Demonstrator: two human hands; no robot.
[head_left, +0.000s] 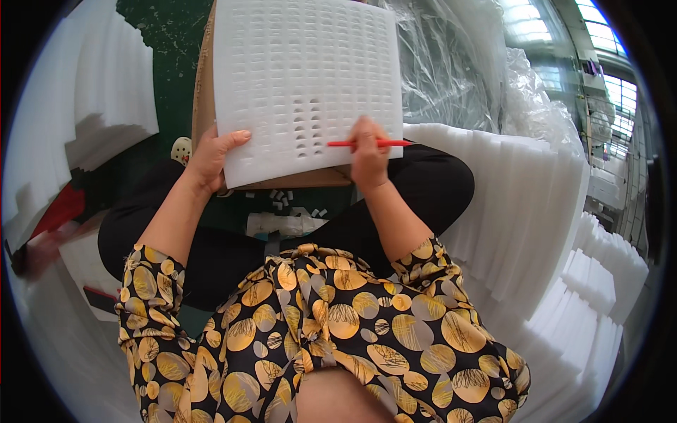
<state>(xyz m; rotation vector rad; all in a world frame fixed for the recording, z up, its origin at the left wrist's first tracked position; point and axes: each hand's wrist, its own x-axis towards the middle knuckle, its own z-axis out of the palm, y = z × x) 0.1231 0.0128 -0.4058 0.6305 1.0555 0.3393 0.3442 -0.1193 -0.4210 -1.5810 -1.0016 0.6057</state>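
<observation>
A white foam sheet (pixel 282 77) with rows of small cut slots lies tilted over a cardboard box (pixel 204 92). Two short columns of its slots, near the lower middle, show dark as open holes. My left hand (pixel 214 156) grips the sheet's lower left edge, thumb on top and fingers hidden beneath. In my right hand (pixel 368 151) is a red pen-like stick (pixel 342 144), held across the fingers above the sheet's lower right part. Its left end points at the dark holes. Whether the tip touches the foam I cannot tell.
Small white foam bits (pixel 281 197) lie on the green floor between my legs, by a whitish wrapped roll (pixel 282 224). Stacked foam sheets (pixel 508 204) stand at my right, more foam (pixel 106 77) at my left. Clear plastic wrap (pixel 451 70) lies beyond the box.
</observation>
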